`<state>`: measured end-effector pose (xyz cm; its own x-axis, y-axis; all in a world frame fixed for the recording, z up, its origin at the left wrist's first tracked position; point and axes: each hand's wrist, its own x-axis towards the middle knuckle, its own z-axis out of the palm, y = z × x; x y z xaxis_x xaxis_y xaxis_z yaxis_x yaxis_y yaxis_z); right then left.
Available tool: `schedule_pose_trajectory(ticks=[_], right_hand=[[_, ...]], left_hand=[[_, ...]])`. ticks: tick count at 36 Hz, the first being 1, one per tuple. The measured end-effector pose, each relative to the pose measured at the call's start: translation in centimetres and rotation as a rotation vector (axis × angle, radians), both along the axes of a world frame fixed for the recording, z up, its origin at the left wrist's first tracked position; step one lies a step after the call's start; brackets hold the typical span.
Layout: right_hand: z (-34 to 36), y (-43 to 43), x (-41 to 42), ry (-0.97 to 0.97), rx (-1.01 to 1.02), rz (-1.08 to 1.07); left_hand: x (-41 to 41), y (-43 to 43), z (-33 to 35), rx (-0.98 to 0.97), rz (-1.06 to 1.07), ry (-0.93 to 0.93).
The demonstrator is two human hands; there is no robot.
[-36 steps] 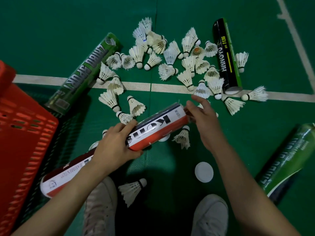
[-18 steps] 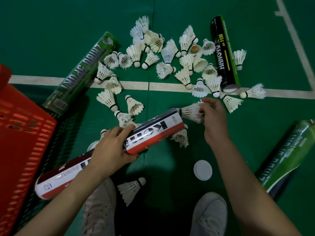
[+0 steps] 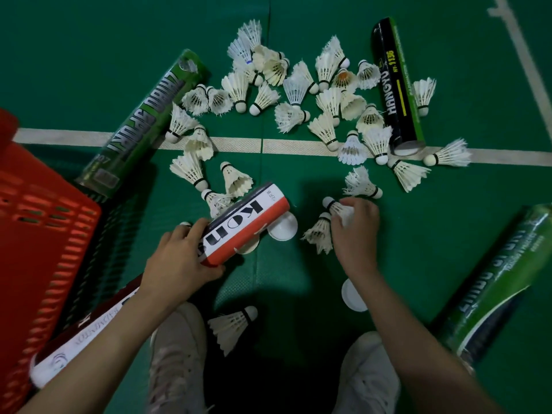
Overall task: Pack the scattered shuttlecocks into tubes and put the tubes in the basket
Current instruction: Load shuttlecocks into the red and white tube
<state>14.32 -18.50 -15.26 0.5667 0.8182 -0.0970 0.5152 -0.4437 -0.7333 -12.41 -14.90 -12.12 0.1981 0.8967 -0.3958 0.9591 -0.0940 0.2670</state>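
A shuttlecock [image 3: 337, 208] is pinched in the right grip [image 3: 355, 234], cork toward the red-and-white tube [image 3: 248, 222] that the left grip [image 3: 179, 258] wraps around. Both forearms [image 3: 418, 339] reach down over the green court floor [image 3: 418, 249]; a red basket [image 3: 44, 234] stands left of the left grip.

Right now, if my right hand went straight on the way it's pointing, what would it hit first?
Probably the loose shuttlecock lying just beyond the right hand, which grips a second shuttlecock. The hand's height off the floor is unclear.
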Motion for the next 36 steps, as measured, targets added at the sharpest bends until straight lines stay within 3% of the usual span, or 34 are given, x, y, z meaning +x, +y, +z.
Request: schedule_pose_trajectory(ticks=[3,8,11,18,27,30,32,36], right_hand=[[-0.5,-0.2,-1.4,-0.117,0.027,0.202],[-2.1,0.2,-3.9,-0.118,-0.179,0.528],[-3.2,1.0,-4.9,-0.214,-0.302,0.669],[-4.4,4.2,-5.5,-0.353,-0.486,0.735],[-4.9,3.1,-4.9,-0.347,-0.475,0.779],[-4.9,2.9,-4.8,-0.267,-0.38,0.696],[-3.9,3.2,-4.5,-0.152,-0.217,0.489],[1.1,4.8,-3.8,0.408,0.009,0.113]], left_hand=[[-0.6,0.0,0.0,0.012,0.022,0.005],[-1.3,-0.3,0.0,0.011,0.047,0.014],[-1.5,-0.5,0.0,-0.003,0.06,0.014],[-2.3,0.0,0.5,0.003,0.115,0.019],[-1.5,-0.2,0.6,-0.003,0.093,-0.024],[-1.3,-0.1,0.7,-0.021,0.077,-0.027],[-1.4,0.0,0.8,-0.016,0.066,-0.035],[-1.4,0.3,1.3,-0.031,0.041,-0.068]])
